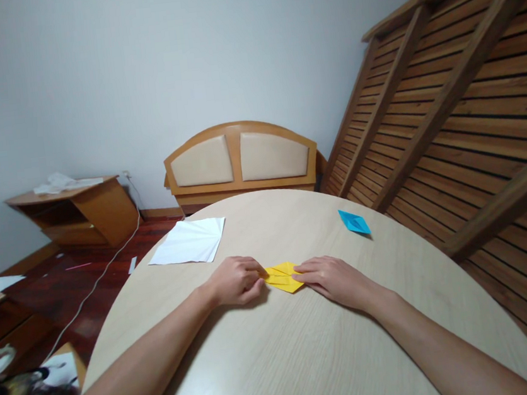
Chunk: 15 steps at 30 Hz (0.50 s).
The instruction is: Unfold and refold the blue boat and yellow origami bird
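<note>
A small folded yellow paper [283, 277] lies flat on the round pale wooden table [286, 360]. My left hand [235, 280] pinches its left corner with curled fingers. My right hand [332, 276] rests on its right side, fingertips pressing the paper down. Both forearms stretch across the tabletop toward it.
A creased white sheet [189, 241] lies at the table's far left edge and a folded blue paper [354, 221] at the far right. Beyond stand a headboard-like wooden piece [240, 160], a low wooden cabinet [77, 212] and slatted wood panels [472, 110] on the right.
</note>
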Each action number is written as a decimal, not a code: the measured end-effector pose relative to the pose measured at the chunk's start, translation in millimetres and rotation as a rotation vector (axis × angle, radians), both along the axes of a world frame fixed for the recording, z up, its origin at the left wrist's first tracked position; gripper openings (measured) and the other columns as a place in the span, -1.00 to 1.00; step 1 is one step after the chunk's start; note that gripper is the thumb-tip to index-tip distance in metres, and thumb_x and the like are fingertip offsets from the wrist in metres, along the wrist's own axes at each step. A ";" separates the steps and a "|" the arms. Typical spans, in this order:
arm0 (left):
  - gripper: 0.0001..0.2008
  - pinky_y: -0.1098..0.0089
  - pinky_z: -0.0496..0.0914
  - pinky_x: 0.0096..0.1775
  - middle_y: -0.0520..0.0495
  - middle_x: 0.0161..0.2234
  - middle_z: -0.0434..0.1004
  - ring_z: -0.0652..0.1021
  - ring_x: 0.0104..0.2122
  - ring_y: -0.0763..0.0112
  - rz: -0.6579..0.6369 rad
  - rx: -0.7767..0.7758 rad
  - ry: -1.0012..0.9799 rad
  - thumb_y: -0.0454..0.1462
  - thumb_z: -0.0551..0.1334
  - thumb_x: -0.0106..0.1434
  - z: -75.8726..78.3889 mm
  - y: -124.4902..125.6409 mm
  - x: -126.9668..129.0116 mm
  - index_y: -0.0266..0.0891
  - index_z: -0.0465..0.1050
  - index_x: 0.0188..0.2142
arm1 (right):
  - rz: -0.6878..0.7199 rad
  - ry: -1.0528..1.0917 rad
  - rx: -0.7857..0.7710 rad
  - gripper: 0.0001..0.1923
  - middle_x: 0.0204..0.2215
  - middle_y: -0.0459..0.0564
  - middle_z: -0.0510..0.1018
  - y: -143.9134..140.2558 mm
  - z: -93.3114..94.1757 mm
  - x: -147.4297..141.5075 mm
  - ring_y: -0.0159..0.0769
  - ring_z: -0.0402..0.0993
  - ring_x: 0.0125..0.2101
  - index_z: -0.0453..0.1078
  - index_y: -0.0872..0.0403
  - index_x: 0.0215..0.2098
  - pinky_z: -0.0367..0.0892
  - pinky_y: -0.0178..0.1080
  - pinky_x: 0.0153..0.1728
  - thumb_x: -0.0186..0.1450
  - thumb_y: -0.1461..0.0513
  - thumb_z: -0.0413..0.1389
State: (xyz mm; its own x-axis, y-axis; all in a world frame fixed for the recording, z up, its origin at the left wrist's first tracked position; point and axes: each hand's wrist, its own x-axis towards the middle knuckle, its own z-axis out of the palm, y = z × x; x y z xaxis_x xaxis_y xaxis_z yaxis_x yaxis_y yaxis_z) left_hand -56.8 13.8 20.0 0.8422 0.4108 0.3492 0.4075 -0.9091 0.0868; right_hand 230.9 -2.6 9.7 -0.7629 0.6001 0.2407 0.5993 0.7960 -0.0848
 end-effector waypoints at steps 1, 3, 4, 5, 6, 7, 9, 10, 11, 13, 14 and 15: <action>-0.67 0.36 0.48 -0.24 -0.13 -0.31 0.63 0.60 -0.33 0.36 0.037 0.014 -0.014 -0.28 0.03 0.35 -1.0 0.9 -0.6 -0.25 0.52 -0.42 | -0.002 -0.004 -0.001 -0.70 0.02 -0.02 0.60 -0.1 0.1 0.0 -0.14 0.54 -0.04 0.50 -0.08 0.05 0.41 -0.09 -0.04 0.43 0.24 0.03; -0.64 0.41 0.43 -0.36 -0.10 -0.46 0.57 0.55 -0.45 0.39 0.110 0.049 -0.037 -0.29 0.00 0.37 -3.4 2.9 -1.6 -0.25 0.49 -0.46 | -0.004 -0.005 -0.001 -0.70 0.02 -0.02 0.60 -0.2 0.0 0.0 -0.14 0.54 -0.04 0.50 -0.08 0.05 0.41 -0.10 -0.03 0.43 0.25 0.04; -0.63 0.42 0.40 -0.39 -0.09 -0.51 0.53 0.53 -0.48 0.40 0.142 0.067 -0.043 -0.29 -0.01 0.37 -4.5 4.0 -2.1 -0.25 0.47 -0.47 | -0.005 -0.004 -0.001 -0.70 0.02 -0.02 0.60 -0.1 -0.3 0.1 -0.15 0.54 -0.03 0.50 -0.08 0.05 0.41 -0.10 -0.03 0.43 0.26 0.04; -0.62 0.42 0.38 -0.40 -0.08 -0.54 0.50 0.51 -0.49 0.40 0.172 0.082 -0.048 -0.28 -0.02 0.38 -5.3 5.0 -2.6 -0.25 0.46 -0.49 | -0.008 -0.003 -0.002 -0.70 0.02 -0.03 0.59 0.1 -0.7 0.3 -0.15 0.54 -0.03 0.50 -0.08 0.05 0.41 -0.10 -0.02 0.43 0.26 0.03; -0.61 0.42 0.38 -0.40 -0.07 -0.54 0.49 0.51 -0.49 0.40 0.200 0.092 -0.053 -0.28 -0.03 0.39 -5.8 5.7 -2.9 -0.25 0.45 -0.50 | -0.010 -0.002 -0.003 -0.70 0.03 -0.03 0.59 0.3 -1.3 0.4 -0.14 0.53 -0.03 0.50 -0.07 0.05 0.40 -0.10 -0.01 0.43 0.26 0.03; -0.61 0.42 0.38 -0.39 -0.07 -0.53 0.49 0.51 -0.48 0.40 0.228 0.093 -0.058 -0.27 -0.03 0.39 -6.1 6.2 -3.2 -0.25 0.45 -0.49 | -0.013 0.002 -0.005 -0.70 0.03 -0.03 0.59 0.6 -2.0 0.7 -0.14 0.53 -0.02 0.50 -0.07 0.05 0.40 -0.10 0.00 0.43 0.26 0.03; -0.65 0.40 0.41 -0.34 -0.09 -0.46 0.53 0.53 -0.43 0.38 0.277 0.061 -0.077 -0.27 -0.02 0.38 -6.3 6.7 -3.5 -0.25 0.47 -0.42 | -0.016 0.014 -0.011 -0.69 0.03 -0.03 0.59 1.2 -3.4 1.2 -0.15 0.53 -0.02 0.50 -0.08 0.05 0.39 -0.10 0.01 0.42 0.27 0.04; -0.69 0.38 0.44 -0.30 -0.10 -0.40 0.55 0.55 -0.39 0.36 0.293 0.031 -0.088 -0.28 -0.01 0.37 -6.6 6.9 -3.6 -0.26 0.49 -0.35 | -0.016 0.021 -0.015 -0.69 0.03 -0.04 0.59 1.4 -3.9 1.5 -0.15 0.53 -0.02 0.50 -0.08 0.05 0.40 -0.10 0.01 0.41 0.27 0.05; -0.72 0.35 0.46 -0.24 -0.12 -0.32 0.58 0.57 -0.34 0.34 0.301 -0.002 -0.096 -0.30 0.00 0.35 -7.2 7.0 -3.7 -0.26 0.49 -0.27 | -0.016 0.027 -0.020 -0.69 0.03 -0.04 0.59 1.6 -4.2 1.8 -0.15 0.53 -0.02 0.50 -0.08 0.05 0.40 -0.11 0.01 0.41 0.27 0.06; -0.70 0.27 0.46 -0.08 -0.17 -0.12 0.59 0.58 -0.15 0.27 0.277 -0.050 -0.095 -0.34 0.02 0.31 -9.4 7.5 -4.0 -0.26 0.46 -0.07 | -0.018 0.033 -0.031 -0.69 0.03 -0.04 0.59 1.7 -4.3 2.0 -0.16 0.52 -0.01 0.50 -0.09 0.05 0.40 -0.10 0.01 0.40 0.28 0.06; -0.65 0.22 0.44 0.00 -0.20 0.00 0.55 0.55 -0.04 0.23 0.249 -0.061 -0.085 -0.34 0.03 0.30 -10.9 7.7 -4.1 -0.27 0.42 0.03 | -0.020 0.033 -0.038 -0.68 0.03 -0.04 0.59 1.6 -4.1 2.0 -0.15 0.52 -0.01 0.50 -0.09 0.05 0.39 -0.10 0.02 0.40 0.28 0.06; -0.60 0.19 0.39 0.09 -0.23 0.10 0.48 0.50 0.06 0.20 0.213 -0.068 -0.069 -0.34 0.04 0.30 -12.4 7.7 -4.0 -0.27 0.36 0.12 | -0.024 0.031 -0.044 -0.68 0.03 -0.04 0.59 1.4 -3.8 1.9 -0.15 0.52 0.00 0.50 -0.08 0.05 0.39 -0.09 0.02 0.40 0.28 0.06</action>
